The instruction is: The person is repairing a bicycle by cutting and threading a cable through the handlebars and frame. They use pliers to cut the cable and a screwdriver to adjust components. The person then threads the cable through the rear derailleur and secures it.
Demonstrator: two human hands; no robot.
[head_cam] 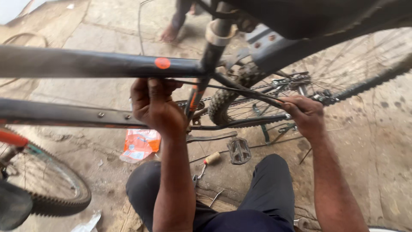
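Note:
A black bicycle frame (86, 64) with an orange round sticker crosses the view above my knees. My left hand (152, 105) is closed around a thin cable just under the top tube, beside the seat tube (206, 64). My right hand (304, 114) pinches the same thin cable (240, 89) near the chainstay and the rear wheel (343, 68). The cable runs taut between the two hands. A pedal (239, 151) hangs below the crank.
The front wheel (51, 189) with a knobby tyre sits at the lower left. On the concrete floor lie an orange plastic wrapper (139, 144), a small wooden-handled tool (210, 159) and metal bits. Another person's bare foot (169, 32) stands at the top.

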